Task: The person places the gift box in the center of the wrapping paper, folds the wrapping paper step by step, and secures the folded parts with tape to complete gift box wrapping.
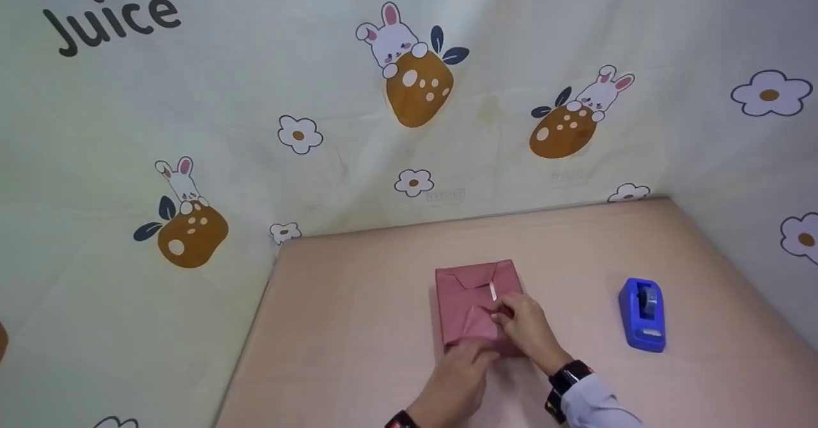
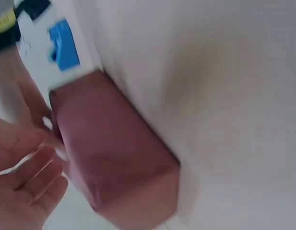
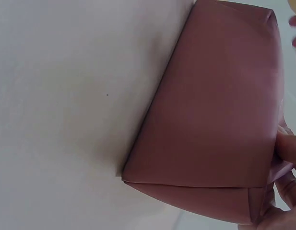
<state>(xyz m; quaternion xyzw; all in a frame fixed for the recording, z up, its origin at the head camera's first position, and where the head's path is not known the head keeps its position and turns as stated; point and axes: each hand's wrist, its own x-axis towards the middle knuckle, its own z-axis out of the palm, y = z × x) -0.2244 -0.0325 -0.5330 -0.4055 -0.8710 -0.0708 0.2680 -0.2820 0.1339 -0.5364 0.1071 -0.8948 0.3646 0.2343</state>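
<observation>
A box-shaped package (image 1: 455, 294) wrapped in dull pink paper lies on the table. A folded paper flap (image 1: 479, 322) stands up from its top face, and a short white strip (image 1: 493, 290) shows beside a fold. My right hand (image 1: 527, 329) pinches the edge of the flap between thumb and fingers; in the right wrist view, the same hand (image 3: 287, 191) is at the package's side edge. Over the near end, my left hand (image 1: 455, 377) reaches in with fingertips right at the paper. Loosely bent fingers of that left hand (image 2: 30, 177) show in the left wrist view, gripping nothing visible.
To the right on the pink table cover (image 1: 345, 300) stands a blue tape dispenser (image 1: 642, 316) with a roll of clear tape. A pale curtain (image 1: 243, 96) printed with rabbits and flowers hangs behind and along the sides of the table.
</observation>
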